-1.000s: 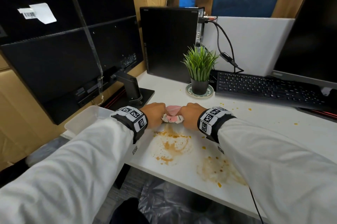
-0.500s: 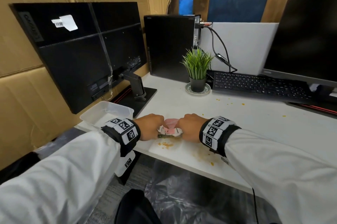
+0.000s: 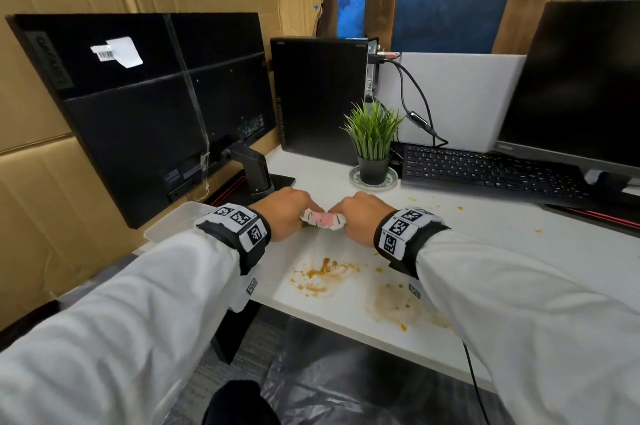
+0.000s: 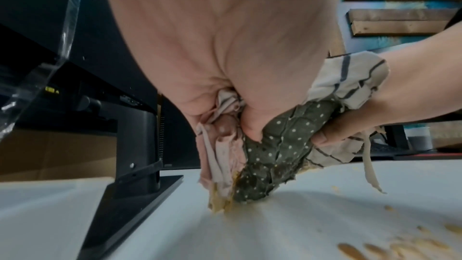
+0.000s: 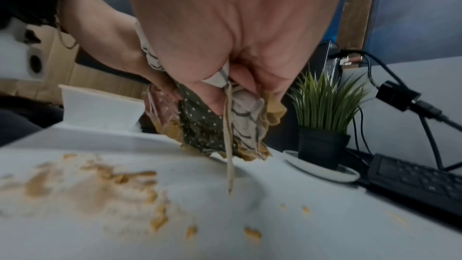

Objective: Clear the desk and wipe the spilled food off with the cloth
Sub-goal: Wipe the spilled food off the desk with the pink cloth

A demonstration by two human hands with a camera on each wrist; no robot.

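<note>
Left hand (image 3: 289, 213) and right hand (image 3: 360, 217) both grip the bunched patchwork cloth (image 3: 322, 219) (fingers curled tight), its soiled underside touching the white desk (image 3: 485, 251) beyond the food smear (image 3: 320, 277).

Cloth (image 3: 323, 219) sitting mid-frame between left hand (image 3: 284, 213) and right hand (image 3: 360, 217), spill (image 3: 322, 277) lying just below on desk (image 3: 485, 251), plant (image 3: 374, 144) standing above.

Both hands fisted, side by side.
The left hand (image 3: 289, 213) and right hand (image 3: 360, 217) curl tight, knuckles nearly meeting; white-sleeved forearms reach forward, each wrist wearing a marker-printed band.
</note>
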